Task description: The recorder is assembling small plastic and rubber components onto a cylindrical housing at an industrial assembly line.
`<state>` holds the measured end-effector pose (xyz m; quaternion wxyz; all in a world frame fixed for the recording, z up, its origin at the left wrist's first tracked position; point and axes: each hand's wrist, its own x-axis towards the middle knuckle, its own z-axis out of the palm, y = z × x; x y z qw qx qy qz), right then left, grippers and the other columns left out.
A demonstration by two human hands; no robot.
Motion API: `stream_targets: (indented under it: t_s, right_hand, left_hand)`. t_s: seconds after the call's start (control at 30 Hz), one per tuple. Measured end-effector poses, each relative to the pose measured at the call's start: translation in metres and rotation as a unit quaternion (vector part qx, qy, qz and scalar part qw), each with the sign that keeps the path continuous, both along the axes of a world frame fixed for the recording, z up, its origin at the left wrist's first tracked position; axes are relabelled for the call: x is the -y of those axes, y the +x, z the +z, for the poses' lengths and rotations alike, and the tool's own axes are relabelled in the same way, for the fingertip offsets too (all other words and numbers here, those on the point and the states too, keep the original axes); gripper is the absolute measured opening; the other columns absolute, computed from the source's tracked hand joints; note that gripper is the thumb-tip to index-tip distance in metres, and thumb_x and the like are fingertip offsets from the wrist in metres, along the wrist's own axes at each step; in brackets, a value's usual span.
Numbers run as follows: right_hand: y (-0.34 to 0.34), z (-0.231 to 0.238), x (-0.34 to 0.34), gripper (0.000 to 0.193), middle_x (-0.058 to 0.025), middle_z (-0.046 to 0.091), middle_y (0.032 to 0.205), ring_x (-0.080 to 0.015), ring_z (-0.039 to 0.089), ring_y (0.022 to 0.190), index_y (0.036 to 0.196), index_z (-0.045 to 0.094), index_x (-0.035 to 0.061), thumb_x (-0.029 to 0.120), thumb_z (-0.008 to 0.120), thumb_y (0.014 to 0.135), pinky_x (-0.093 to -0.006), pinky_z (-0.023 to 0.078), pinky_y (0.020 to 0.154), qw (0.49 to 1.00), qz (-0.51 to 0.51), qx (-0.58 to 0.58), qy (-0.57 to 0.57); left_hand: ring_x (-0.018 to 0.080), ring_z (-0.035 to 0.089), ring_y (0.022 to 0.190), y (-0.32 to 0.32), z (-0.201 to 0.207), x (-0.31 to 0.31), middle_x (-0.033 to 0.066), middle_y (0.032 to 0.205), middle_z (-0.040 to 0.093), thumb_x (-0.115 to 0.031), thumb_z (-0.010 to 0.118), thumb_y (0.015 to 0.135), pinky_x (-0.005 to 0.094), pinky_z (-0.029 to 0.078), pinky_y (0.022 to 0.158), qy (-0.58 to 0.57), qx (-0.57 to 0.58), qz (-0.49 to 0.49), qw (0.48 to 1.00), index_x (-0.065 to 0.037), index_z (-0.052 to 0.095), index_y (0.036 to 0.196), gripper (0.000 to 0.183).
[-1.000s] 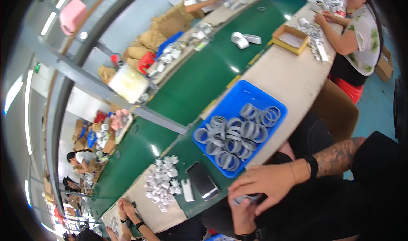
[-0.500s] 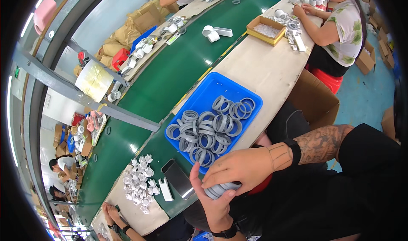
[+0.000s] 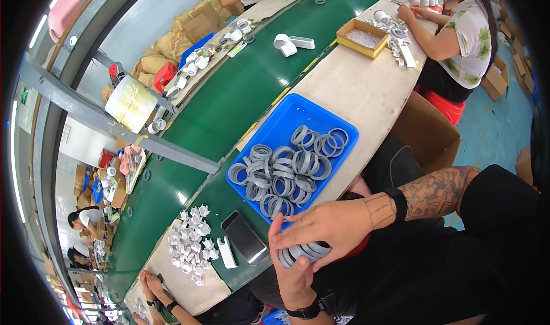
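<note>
A short stack of grey rings (image 3: pixel 302 253) is held between my two hands, beyond the near corner of a blue tray (image 3: pixel 292 108). My left hand (image 3: pixel 291 276) cups the stack from below and the left, its thumb across the front. From above, my right hand (image 3: pixel 335 225) wraps over the rings, fingers reaching to the left hand's fingers. Parts of the stack are hidden behind both hands. Many loose grey rings (image 3: pixel 283 184) lie piled in the tray, some upright and some tilted.
Left of my hands lie a dark phone (image 3: pixel 243 236), a white plastic piece (image 3: pixel 227 252) and a heap of small white parts (image 3: pixel 189 245). A green conveyor belt (image 3: pixel 229 99) runs past the tray. A co-worker (image 3: pixel 458 44) sits far right beside a yellow box (image 3: pixel 360 38).
My left index finger has folded in from its raised position toward the right hand. More of the ring stack shows between my hands. The whole view has shifted slightly.
</note>
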<state>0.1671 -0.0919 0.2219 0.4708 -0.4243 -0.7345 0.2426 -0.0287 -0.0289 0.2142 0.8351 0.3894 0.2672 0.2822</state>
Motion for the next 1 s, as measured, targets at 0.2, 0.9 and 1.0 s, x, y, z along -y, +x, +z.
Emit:
stream_targets:
  t_s: [0.2, 0.9, 1.0]
  right_hand:
    - [-0.007, -0.008, 0.001, 0.070, -0.0155, 0.077, 0.131, -0.0397, 0.075, 0.120, 0.150, 0.065, 0.0098, 0.028, 0.092, 0.088, -0.0497, 0.062, 0.100, 1.000, -0.014, 0.008, 0.012]
    - [0.002, 0.006, -0.003, 0.064, -0.0141, 0.070, 0.144, -0.0398, 0.072, 0.128, 0.146, 0.064, 0.0081, 0.020, 0.092, 0.090, -0.0466, 0.061, 0.107, 0.999, 0.003, -0.041, -0.002]
    - [0.006, 0.006, -0.002, 0.065, -0.0131, 0.070, 0.142, -0.0398, 0.073, 0.126, 0.147, 0.063, 0.0097, 0.019, 0.092, 0.089, -0.0472, 0.062, 0.103, 0.999, 0.018, -0.038, -0.022]
  left_hand:
    - [0.0390, 0.062, 0.145, -0.002, -0.005, -0.001, 0.0217, 0.158, 0.055, -0.044, 0.109, 0.069, 0.0545, 0.055, 0.121, 0.034, 0.000, -0.020, 0.999, -0.006, 0.020, 0.179, 0.147]
    - [0.0325, 0.061, 0.148, -0.010, -0.024, -0.004, 0.0179, 0.162, 0.057, -0.042, 0.115, 0.062, 0.0488, 0.051, 0.126, 0.002, 0.032, 0.029, 0.999, 0.007, 0.043, 0.165, 0.135]
    - [0.0314, 0.064, 0.145, -0.008, -0.022, -0.005, 0.0166, 0.159, 0.060, -0.042, 0.115, 0.062, 0.0477, 0.054, 0.122, 0.023, 0.017, 0.021, 0.999, 0.006, 0.042, 0.165, 0.135]
